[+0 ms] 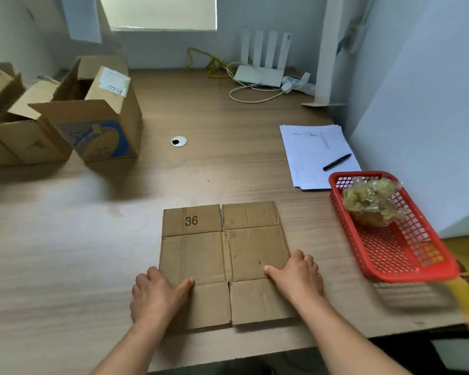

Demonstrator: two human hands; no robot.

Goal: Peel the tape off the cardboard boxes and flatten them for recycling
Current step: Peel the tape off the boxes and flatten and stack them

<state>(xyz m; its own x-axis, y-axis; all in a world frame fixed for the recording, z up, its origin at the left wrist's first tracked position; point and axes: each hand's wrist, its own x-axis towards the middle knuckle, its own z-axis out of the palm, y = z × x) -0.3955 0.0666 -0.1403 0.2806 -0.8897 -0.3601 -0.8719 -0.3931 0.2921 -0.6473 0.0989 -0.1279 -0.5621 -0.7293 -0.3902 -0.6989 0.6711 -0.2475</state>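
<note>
A flattened cardboard box [225, 255] printed "36" lies flat on the wooden table [65, 239] in front of me. My left hand [155, 296] grips its left edge, thumb on top and fingers curled round the side. My right hand [298, 274] holds the right edge the same way, thumb lying on the cardboard. Far left, an open box with blue and yellow print [103, 115] stands upright with its flaps up. Another open plain box [16, 123] stands beside it at the table's left end.
A red plastic basket [406, 255] at the right edge holds a wad of peeled tape [371, 198]. Behind it lie sheets of paper [314, 158] with a black pen [336, 162]. A white router [260, 74] and cables sit at the back. A cable hole [178, 141] is mid-table.
</note>
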